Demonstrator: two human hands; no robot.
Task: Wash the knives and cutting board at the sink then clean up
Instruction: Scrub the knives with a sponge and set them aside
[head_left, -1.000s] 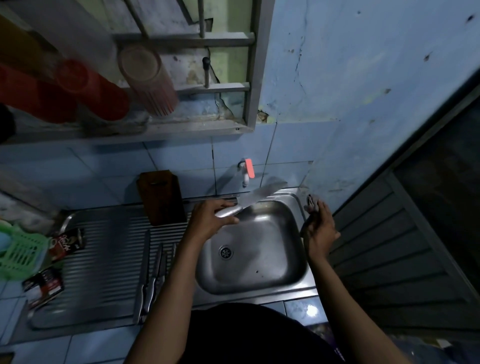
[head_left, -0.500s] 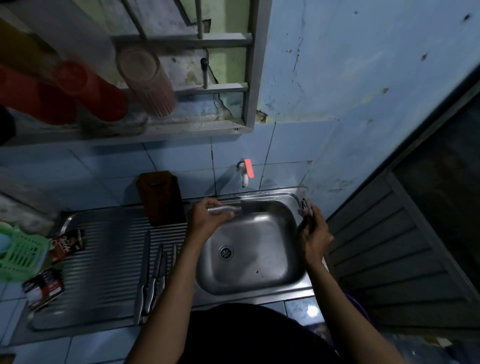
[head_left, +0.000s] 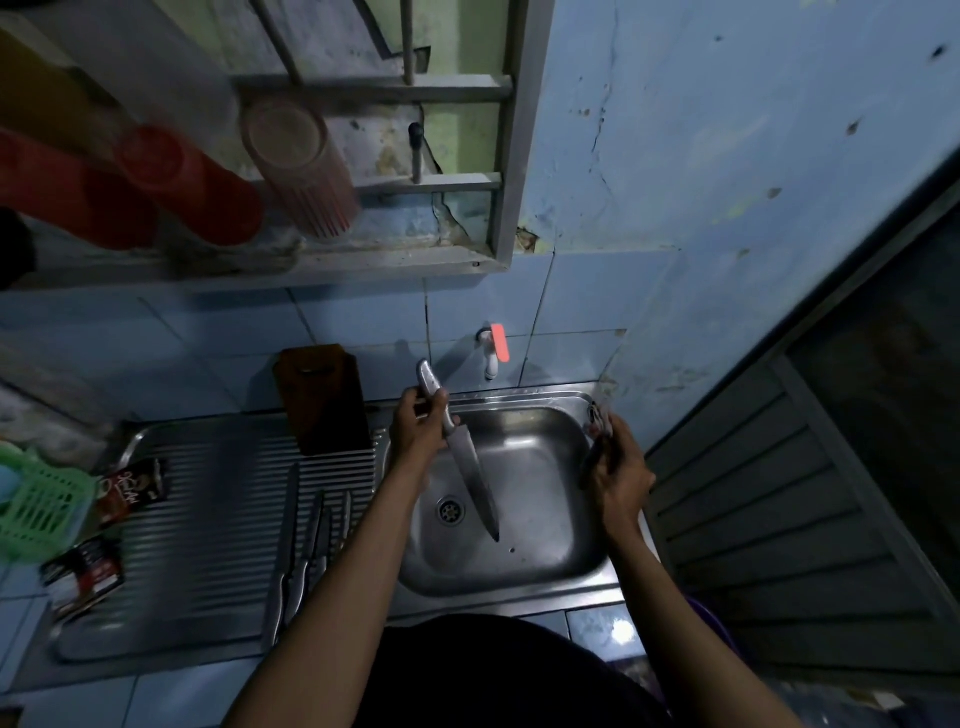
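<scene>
The left hand (head_left: 418, 428) grips a knife (head_left: 467, 462), tip down over the sink (head_left: 530, 584), likely so it drips there. The right hand (head_left: 618, 473) clutches something small and dark.

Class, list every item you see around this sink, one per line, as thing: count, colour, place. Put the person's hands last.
sink: one, steel, centre.
tap: one, white with a pink handle, on the wall tiles above the sink.
knife: one, silver, over the sink, tip down near the drain.
knives on the drainboard: several, silver, lying side by side; exact count unclear.
cutting board: one, dark brown, leaning on the tiles behind the drainboard.
basket: one, green, far left.
sachets: two, dark, left edge of the drainboard.
cups: several, red, on the shelf.
left hand: grips the knife's handle.
right hand: holds a small dark item, unclear.
</scene>
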